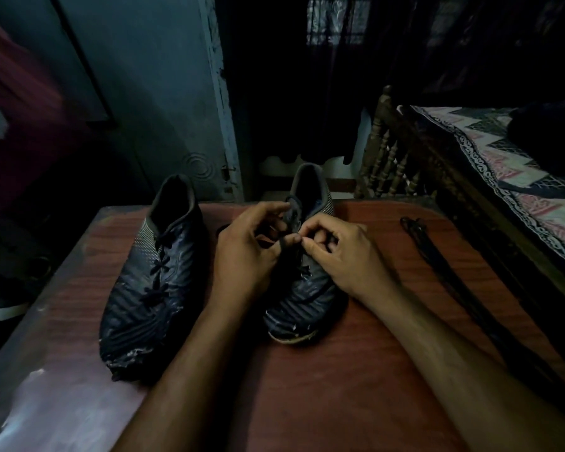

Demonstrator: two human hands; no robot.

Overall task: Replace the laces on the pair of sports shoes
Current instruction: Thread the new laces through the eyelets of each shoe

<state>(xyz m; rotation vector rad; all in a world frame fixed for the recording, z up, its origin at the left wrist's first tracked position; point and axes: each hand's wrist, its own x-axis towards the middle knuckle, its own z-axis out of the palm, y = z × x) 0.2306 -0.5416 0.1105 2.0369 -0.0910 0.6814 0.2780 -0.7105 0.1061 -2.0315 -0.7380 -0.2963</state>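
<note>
Head view: the left hand (245, 256) and right hand (336, 252) meet at frame centre, both pinching a dark lace (282, 243) over the right-hand shoe (304, 275), whose long axis points away; spare laces (444, 272) lie right, nearer the right hand.

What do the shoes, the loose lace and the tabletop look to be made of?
Shoes: likely synthetic leather, slightly glossy, embossed stripes, scuffed and peeling at the toes. Loose lace: seemingly flat woven textile, matte and limp. Tabletop: reddish wood-grain surface, probably laminate, worn pale at the near left.
</note>
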